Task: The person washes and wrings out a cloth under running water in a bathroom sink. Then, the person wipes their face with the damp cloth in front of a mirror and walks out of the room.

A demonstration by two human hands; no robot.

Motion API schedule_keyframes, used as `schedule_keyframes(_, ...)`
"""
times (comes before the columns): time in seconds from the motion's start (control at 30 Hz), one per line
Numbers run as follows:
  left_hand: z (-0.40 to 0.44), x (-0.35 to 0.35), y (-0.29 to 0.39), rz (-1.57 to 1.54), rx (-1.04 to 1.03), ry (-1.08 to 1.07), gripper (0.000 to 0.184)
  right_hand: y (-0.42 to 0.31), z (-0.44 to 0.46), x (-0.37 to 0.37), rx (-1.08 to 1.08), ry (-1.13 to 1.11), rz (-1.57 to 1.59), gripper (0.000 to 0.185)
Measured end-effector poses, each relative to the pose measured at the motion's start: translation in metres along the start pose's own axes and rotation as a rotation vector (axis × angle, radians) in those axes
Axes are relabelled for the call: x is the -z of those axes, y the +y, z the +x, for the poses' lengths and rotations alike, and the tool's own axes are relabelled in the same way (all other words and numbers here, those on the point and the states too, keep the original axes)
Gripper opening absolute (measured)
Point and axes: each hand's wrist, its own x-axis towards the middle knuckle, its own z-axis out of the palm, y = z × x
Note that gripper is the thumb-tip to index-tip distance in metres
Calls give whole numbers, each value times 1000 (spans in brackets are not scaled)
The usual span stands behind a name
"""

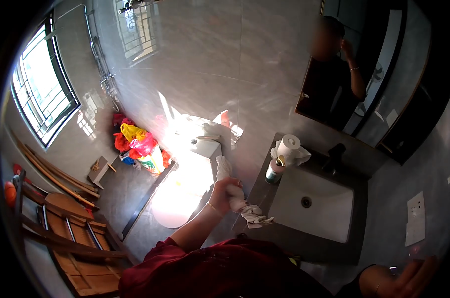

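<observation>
My left hand (225,194) is closed around the middle of a twisted white cloth (252,214). One end of the cloth sticks up above my fist, and the other hangs toward the edge of the sink counter. At the lower right, away from the cloth, my right hand (412,278) is raised with its fingers apart and nothing visible in it. Right of the cloth is the white sink basin (329,208), with a pump bottle (273,171) and a paper roll (289,144) at its upper left corner.
A dark faucet (336,155) stands behind the basin. The toilet (178,198) is in glaring sunlight left of my arm. Colourful bags (140,144) lie by the wall, and folded wooden furniture (71,233) leans at the lower left. A mirror (334,94) hangs above the sink.
</observation>
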Motion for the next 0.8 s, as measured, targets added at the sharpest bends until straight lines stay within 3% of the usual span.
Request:
schedule_keyframes(0.2, -11, -17, 4, -10, 19, 48, 15, -23, -13, 13, -50, 3, -68, 14)
schedule_keyframes(0.8, -11, -17, 0, -62, -36, 35, 10, 8, -14, 12, 30, -7, -146, 22)
